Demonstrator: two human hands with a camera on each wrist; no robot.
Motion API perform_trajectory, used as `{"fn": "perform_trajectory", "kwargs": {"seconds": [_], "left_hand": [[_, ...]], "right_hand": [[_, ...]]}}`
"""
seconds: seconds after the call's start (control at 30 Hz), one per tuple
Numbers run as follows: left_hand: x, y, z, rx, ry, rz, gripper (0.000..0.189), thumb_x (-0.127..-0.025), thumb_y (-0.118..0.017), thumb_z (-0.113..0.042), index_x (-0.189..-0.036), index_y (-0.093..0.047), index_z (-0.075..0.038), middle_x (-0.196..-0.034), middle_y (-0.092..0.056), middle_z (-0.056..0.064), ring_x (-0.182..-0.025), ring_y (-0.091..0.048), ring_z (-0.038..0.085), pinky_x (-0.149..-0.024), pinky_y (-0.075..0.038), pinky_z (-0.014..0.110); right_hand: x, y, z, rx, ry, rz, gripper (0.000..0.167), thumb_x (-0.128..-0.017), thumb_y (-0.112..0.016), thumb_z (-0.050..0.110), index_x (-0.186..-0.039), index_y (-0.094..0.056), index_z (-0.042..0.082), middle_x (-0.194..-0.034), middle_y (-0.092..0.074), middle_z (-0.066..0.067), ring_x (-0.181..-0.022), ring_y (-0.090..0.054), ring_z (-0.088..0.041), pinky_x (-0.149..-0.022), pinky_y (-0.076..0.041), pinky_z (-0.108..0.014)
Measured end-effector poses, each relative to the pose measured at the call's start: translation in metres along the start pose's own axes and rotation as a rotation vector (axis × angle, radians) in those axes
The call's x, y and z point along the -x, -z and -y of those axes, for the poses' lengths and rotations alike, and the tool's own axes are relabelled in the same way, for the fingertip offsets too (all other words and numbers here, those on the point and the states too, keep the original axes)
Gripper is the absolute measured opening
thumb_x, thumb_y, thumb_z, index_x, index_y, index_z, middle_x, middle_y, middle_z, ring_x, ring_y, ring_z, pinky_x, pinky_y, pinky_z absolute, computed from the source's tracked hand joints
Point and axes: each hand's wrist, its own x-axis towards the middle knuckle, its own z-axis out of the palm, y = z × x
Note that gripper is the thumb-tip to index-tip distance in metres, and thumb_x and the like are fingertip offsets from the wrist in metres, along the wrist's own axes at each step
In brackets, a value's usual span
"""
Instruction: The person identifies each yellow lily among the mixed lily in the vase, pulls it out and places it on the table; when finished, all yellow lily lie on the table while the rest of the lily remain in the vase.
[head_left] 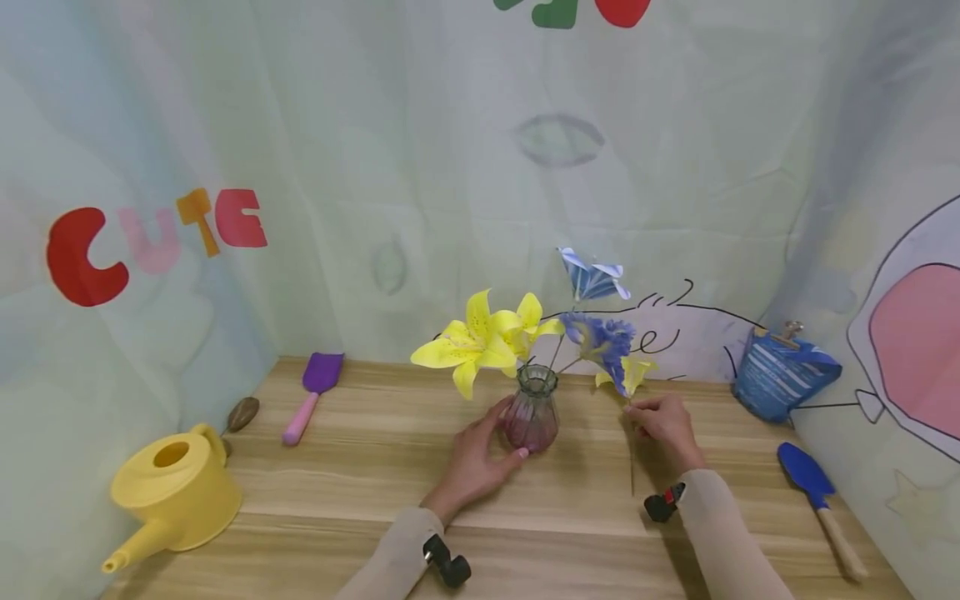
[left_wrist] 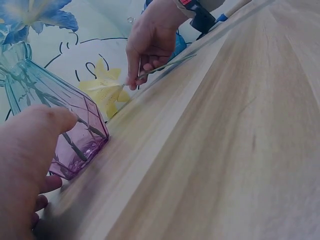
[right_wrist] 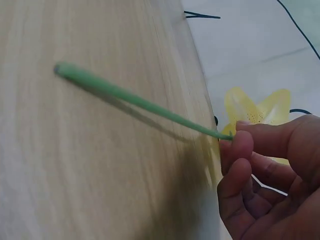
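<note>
The left hand [head_left: 474, 458] curls its fingers round a glass vase [head_left: 531, 417] on the tabletop [head_left: 337, 500], thumb across the front, near the base. Just to the vase's right, the right hand [head_left: 663, 423] pinches the stem [right_wrist: 135, 100] of a loose yellow flower [head_left: 637, 372] between thumb and fingers. From the head, a drooping blue flower [head_left: 607, 342] partly covers that bloom; from the left wrist its petals show spread against the wall cloth [head_left: 450, 167], and green stems show inside the glass. Only the right wrist gives a close look at the stem's dark-tipped free end, though there the hand hides part of the bloom.

More yellow flowers [head_left: 476, 342] lean left out of the vase. A yellow watering can [head_left: 180, 500] and purple spade [head_left: 322, 372] sit off to the left; a blue bag [head_left: 783, 379] and blue shovel [head_left: 806, 471] lie to the right, well apart from the vase.
</note>
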Motion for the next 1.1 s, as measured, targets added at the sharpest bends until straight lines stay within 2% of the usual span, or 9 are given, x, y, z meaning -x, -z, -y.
{"fn": "perform_trajectory", "kwargs": {"seconds": [0.17,0.33,0.53,0.73,1.0,1.1], "left_hand": [[-0.001,0.0,-0.002,0.004,-0.009,-0.001,0.086,-0.093,-0.076,-0.045,-0.167,-0.038,-0.026,-0.162,-0.057,0.014,-0.147,-0.054,0.048,-0.123,-0.035,0.072],[0.0,0.001,-0.004,0.004,-0.006,-0.002,0.086,-0.093,-0.075,-0.045,-0.167,-0.037,-0.027,-0.162,-0.056,0.014,-0.146,-0.055,0.047,-0.123,-0.035,0.071],[0.0,0.002,-0.005,0.001,0.003,0.003,0.086,-0.093,-0.075,-0.045,-0.168,-0.036,-0.028,-0.163,-0.055,0.016,-0.147,-0.054,0.048,-0.124,-0.035,0.07],[0.0,0.002,-0.005,-0.003,-0.007,0.001,0.085,-0.093,-0.075,-0.044,-0.167,-0.037,-0.026,-0.161,-0.057,0.017,-0.146,-0.055,0.048,-0.123,-0.035,0.07],[0.0,0.0,-0.003,-0.014,-0.012,-0.003,0.084,-0.094,-0.075,-0.042,-0.167,-0.037,-0.025,-0.159,-0.059,0.016,-0.145,-0.056,0.047,-0.122,-0.036,0.071],[0.0,0.001,-0.003,-0.02,-0.012,-0.003,0.085,-0.094,-0.075,-0.043,-0.167,-0.037,-0.025,-0.159,-0.059,0.017,-0.144,-0.057,0.048,-0.122,-0.037,0.071]], "right_hand": [[0.004,0.003,-0.002,0.016,0.009,-0.009,0.044,-0.101,-0.073,0.026,-0.124,-0.073,-0.012,-0.088,-0.077,-0.009,-0.064,-0.066,-0.009,-0.061,-0.056,-0.024],[0.015,0.01,-0.002,0.063,0.016,-0.062,0.05,-0.103,-0.069,0.036,-0.129,-0.072,-0.007,-0.108,-0.079,-0.018,-0.066,-0.069,-0.009,-0.063,-0.055,-0.025],[0.035,0.014,0.014,0.081,0.049,-0.108,0.05,-0.107,-0.066,0.037,-0.136,-0.069,-0.003,-0.124,-0.075,-0.027,-0.068,-0.07,-0.01,-0.06,-0.055,-0.027],[0.06,0.014,0.036,-0.001,0.142,-0.19,0.044,-0.106,-0.068,0.034,-0.135,-0.072,0.002,-0.129,-0.075,-0.026,-0.065,-0.07,-0.008,-0.057,-0.056,-0.024],[0.103,0.017,0.069,-0.081,0.334,-0.373,0.037,-0.105,-0.07,0.033,-0.134,-0.074,0.01,-0.129,-0.077,-0.017,-0.058,-0.067,-0.005,-0.053,-0.051,-0.019],[0.118,0.016,0.079,-0.111,0.401,-0.411,0.034,-0.104,-0.071,0.028,-0.133,-0.075,0.011,-0.126,-0.078,-0.016,-0.056,-0.065,-0.004,-0.052,-0.048,-0.019]]}}
